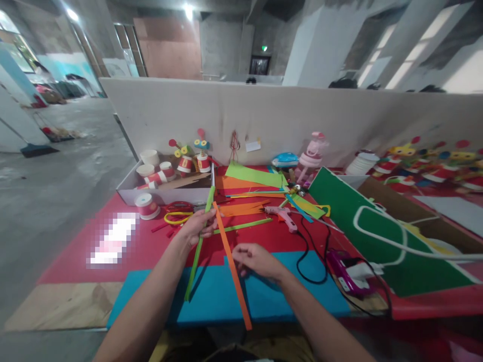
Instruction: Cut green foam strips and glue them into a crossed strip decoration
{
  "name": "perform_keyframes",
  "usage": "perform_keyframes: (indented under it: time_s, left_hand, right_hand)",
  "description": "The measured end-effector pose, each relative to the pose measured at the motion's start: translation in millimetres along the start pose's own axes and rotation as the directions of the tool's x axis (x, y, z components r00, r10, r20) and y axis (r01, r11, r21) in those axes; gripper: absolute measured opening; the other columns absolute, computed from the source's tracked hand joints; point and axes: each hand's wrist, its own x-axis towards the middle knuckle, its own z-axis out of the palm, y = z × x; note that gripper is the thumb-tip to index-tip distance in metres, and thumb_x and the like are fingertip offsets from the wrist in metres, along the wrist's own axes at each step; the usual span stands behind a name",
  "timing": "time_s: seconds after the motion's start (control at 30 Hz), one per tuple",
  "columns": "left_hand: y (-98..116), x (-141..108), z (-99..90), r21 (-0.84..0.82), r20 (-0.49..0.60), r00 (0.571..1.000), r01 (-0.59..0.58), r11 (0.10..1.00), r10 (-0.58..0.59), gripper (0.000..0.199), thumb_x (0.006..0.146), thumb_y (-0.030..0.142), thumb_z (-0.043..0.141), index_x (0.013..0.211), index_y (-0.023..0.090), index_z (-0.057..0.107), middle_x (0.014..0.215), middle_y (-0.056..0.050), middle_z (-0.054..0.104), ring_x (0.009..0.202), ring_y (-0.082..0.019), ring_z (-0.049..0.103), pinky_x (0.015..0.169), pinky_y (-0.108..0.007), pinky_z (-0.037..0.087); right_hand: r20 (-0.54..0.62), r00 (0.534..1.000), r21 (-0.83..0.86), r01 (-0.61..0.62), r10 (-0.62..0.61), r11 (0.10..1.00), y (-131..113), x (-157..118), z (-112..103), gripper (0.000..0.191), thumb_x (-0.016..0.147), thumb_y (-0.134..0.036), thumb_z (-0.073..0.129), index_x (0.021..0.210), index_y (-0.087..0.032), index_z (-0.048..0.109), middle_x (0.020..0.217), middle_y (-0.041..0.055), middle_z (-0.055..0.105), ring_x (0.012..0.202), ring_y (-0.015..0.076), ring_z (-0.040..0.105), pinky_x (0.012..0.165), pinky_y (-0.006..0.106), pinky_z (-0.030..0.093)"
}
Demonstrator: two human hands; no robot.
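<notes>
My left hand [198, 227] is closed, its thumb and fingers narrow around a long lime-green paper strip [193, 272] and the upper part of a flat orange paper strip [239, 292]. The green one slants down toward me on my left; the orange one slants down on my right, its lower end over the bright blue sheet [267, 306] at my edge of the table. My right hand [252, 259] is at the middle of the orange strip, fingers loosely curled at its edge; I cannot tell whether they pinch it.

Beyond my hands, a red covering [260, 244] spreads over the table. Past my left hand lie yellow-handled scissors [176, 218], near a red and white paper cup [147, 207]. Behind that cup, a shallow white box [166, 195] holds more cups and torn brown cardboard. To the right of the strips lies a pale pink glue gun [284, 218] with a black cord, and farther right a dark green board [350, 241] leans at a slant. A purple power block [349, 275] with a white plug sits just beside the board's near end. Wide lime-green paper [256, 176] overlaps orange paper [241, 185] toward the back.
</notes>
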Motion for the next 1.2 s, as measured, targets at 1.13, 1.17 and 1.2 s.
perform_keyframes:
  time_s: [1.13, 1.17, 1.2]
  left_hand:
    - [-25.5, 10.2, 11.8, 0.219, 0.063, 0.991, 0.099, 0.971, -0.115, 0.026, 0.082, 0.041, 0.053, 0.081, 0.015, 0.053, 0.052, -0.006, 0.063, 0.031, -0.011, 0.046, 0.037, -0.024, 0.044]
    - [-25.3, 10.8, 11.5, 0.211, 0.041, 0.993, 0.096, 0.973, -0.107, 0.026, 0.082, 0.041, 0.052, 0.08, 0.015, 0.052, 0.052, -0.006, 0.063, 0.031, -0.01, 0.045, 0.036, -0.024, 0.043]
    - [-24.5, 10.9, 11.3, 0.212, 0.033, 0.993, 0.1, 0.972, -0.109, 0.026, 0.082, 0.04, 0.052, 0.078, 0.014, 0.052, 0.051, -0.006, 0.063, 0.03, -0.01, 0.045, 0.036, -0.024, 0.043]
  right_hand:
    - [-0.234, 0.951, 0.277, 0.264, -0.201, 0.924, -1.9, 80.3, -37.5, 0.038, 0.062, -0.043, 0.077, 0.079, -0.018, 0.053, 0.068, 0.0008, 0.068, 0.055, 0.0107, 0.061, 0.058, 0.026, 0.051]
    - [-0.238, 0.95, 0.274, 0.265, -0.202, 0.924, -1.6, 80.6, -38.1, 0.039, 0.061, -0.043, 0.077, 0.078, -0.017, 0.053, 0.067, 0.0005, 0.068, 0.054, 0.0103, 0.06, 0.058, 0.026, 0.052]
    - [-0.243, 0.948, 0.271, 0.27, -0.206, 0.924, -1.3, 81.0, -38.5, 0.039, 0.061, -0.043, 0.077, 0.078, -0.017, 0.054, 0.066, 0.0003, 0.068, 0.053, 0.0099, 0.059, 0.057, 0.025, 0.051]
